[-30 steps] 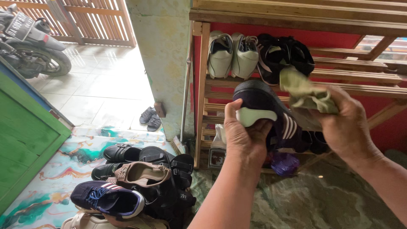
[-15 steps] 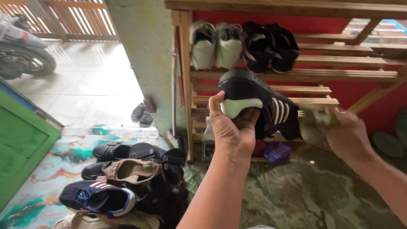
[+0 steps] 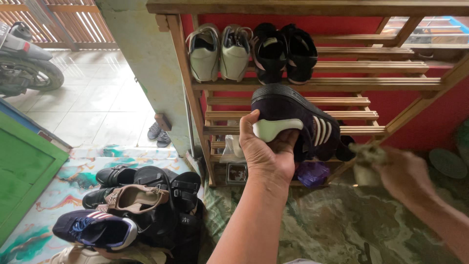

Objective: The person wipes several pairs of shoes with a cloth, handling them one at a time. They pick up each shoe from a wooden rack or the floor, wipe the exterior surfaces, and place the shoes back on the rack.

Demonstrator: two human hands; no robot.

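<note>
Wooden rack; left hand grips dark sneaker.

Four shoes on rack

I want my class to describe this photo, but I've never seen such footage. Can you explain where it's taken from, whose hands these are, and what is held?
One camera sits on a person's head, looking down at their own two bare hands. The left hand grips a dark sneaker with white stripes by its heel. The right hand, blurred, clutches a greenish cloth beside the sneaker. Behind stands a wooden shoe rack bearing pale shoes and black sandals. More shoes are heaped on the floor at left.
</note>
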